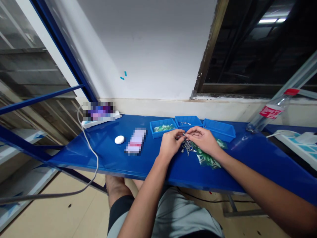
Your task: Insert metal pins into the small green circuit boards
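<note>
My left hand (171, 142) and my right hand (201, 138) meet above the blue table, thumbs and fingertips pinched together. A small shiny metal piece shows between the fingers, too small to make out its kind. Just below the fingertips lies a loose pile of slim metal parts (189, 147), which look like screws or pins. Partly beneath my right hand are green-tinted clear plastic packets (209, 159). Beyond the hands stand three blue bins: the left bin (158, 135) has similar packets, the middle bin (188, 118) a few metal parts, and the right bin (220, 135) shows a bare floor.
A blurred phone-like object (136, 141) and a white round case (119, 139) lie left on the blue table (104, 158). A power strip (101, 120) with a grey cable (95, 158) sits at the back left. Rightward, a plastic bottle (269, 112) leans beside another white strip (297, 145).
</note>
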### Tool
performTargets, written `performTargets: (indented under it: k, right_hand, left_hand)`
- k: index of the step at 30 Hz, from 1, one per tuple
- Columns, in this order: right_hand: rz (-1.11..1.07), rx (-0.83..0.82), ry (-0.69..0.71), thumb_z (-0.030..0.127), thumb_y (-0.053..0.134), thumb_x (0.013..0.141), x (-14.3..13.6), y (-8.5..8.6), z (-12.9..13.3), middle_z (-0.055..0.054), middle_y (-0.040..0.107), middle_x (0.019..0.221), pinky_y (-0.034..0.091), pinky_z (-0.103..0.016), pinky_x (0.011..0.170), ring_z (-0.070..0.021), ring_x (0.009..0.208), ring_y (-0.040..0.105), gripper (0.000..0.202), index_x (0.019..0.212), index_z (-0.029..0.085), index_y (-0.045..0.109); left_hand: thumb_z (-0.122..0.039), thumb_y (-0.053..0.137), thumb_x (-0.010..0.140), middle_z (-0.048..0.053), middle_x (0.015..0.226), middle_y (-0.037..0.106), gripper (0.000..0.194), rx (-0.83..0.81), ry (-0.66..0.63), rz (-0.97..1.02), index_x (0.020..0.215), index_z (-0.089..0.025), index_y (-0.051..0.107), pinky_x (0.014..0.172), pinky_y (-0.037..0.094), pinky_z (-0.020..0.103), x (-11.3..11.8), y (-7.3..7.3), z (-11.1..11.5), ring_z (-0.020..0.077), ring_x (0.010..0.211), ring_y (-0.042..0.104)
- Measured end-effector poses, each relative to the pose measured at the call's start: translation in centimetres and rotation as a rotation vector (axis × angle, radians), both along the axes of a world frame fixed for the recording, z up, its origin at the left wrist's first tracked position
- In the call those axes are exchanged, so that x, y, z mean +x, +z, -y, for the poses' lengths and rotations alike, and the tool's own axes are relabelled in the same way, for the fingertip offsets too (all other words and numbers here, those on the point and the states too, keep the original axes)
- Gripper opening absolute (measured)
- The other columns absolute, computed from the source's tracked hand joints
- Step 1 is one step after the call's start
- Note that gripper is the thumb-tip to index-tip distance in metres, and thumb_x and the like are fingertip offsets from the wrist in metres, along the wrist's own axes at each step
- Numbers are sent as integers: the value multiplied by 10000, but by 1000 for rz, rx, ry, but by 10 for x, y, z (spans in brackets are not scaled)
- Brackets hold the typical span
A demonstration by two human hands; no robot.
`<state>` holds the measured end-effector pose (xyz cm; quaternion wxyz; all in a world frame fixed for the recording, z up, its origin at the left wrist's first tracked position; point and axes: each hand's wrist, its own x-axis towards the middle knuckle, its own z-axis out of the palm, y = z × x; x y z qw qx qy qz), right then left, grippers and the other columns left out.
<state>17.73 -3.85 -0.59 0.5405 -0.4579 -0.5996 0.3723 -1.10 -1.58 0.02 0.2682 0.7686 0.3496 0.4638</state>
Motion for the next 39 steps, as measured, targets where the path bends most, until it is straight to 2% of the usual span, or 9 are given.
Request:
performTargets:
  k: [5,12,19,22,26,30,33,35,39]
  right_hand:
    - [23,18,-6,473,856,776,3,-1,-1,-74,758,934,634,-401,865,-231,884,748,364,949,205,681]
    - [284,247,-35,303,743,859,6,10,3,-55,707,960,605,-381,804,-214,849,693,164,981,230,663]
    - [239,274,12,282,722,865,4,12,7,-59,689,989,604,-391,867,-234,927,704,162,981,238,617]
    - [333,335,-58,265,677,889,9,19,6,-56,679,988,595,-381,831,-226,883,695,186,1066,238,627]
    - [623,451,-345,221,584,912,34,25,-2,-93,665,1039,551,-411,870,-245,885,658,213,1111,221,658]
    - [965,358,-559,209,551,881,71,14,-17,-144,683,986,485,-478,939,-336,1003,626,204,1049,180,664]
    - [1080,268,-570,240,529,899,87,4,-26,-147,702,929,458,-492,938,-341,958,624,184,1000,174,667]
    - [1091,264,-553,271,523,916,90,5,-28,-143,712,933,447,-490,942,-336,952,628,184,980,184,672]
    - [1033,290,-405,355,555,943,85,29,-18,-121,716,949,477,-442,892,-303,917,642,227,1027,195,692]
  left_hand:
    - [-30,697,869,64,1061,804,336,-5,-83,131,1169,-181,710,903,651,331,2,-6,-3,178,916,784]
    - [-57,702,879,97,1257,756,448,-126,-165,246,1295,-212,644,903,670,353,3,-5,-3,214,988,793]
    - [-93,716,885,111,1197,768,403,-151,-175,313,1271,-181,642,880,665,322,4,-3,-2,210,987,792]
    - [-114,697,905,100,1183,771,352,-90,-141,238,1248,-183,655,883,657,328,3,-1,0,197,960,788]
    - [-187,652,956,70,1127,780,198,61,-33,2,1146,-201,709,918,629,364,0,2,2,203,952,762]
    - [-241,594,1001,64,1121,776,187,106,36,-105,1138,-210,718,955,599,369,-3,2,4,222,1038,736]
    - [-250,570,1015,57,1137,775,198,107,67,-128,1143,-214,718,957,589,357,-4,1,4,219,1040,732]
    - [-254,561,1020,56,1140,775,203,105,79,-142,1140,-216,721,952,587,351,-4,1,4,218,1034,732]
    - [-272,548,1028,55,1150,775,214,112,91,-177,1138,-218,723,959,579,352,-4,1,4,221,1044,728]
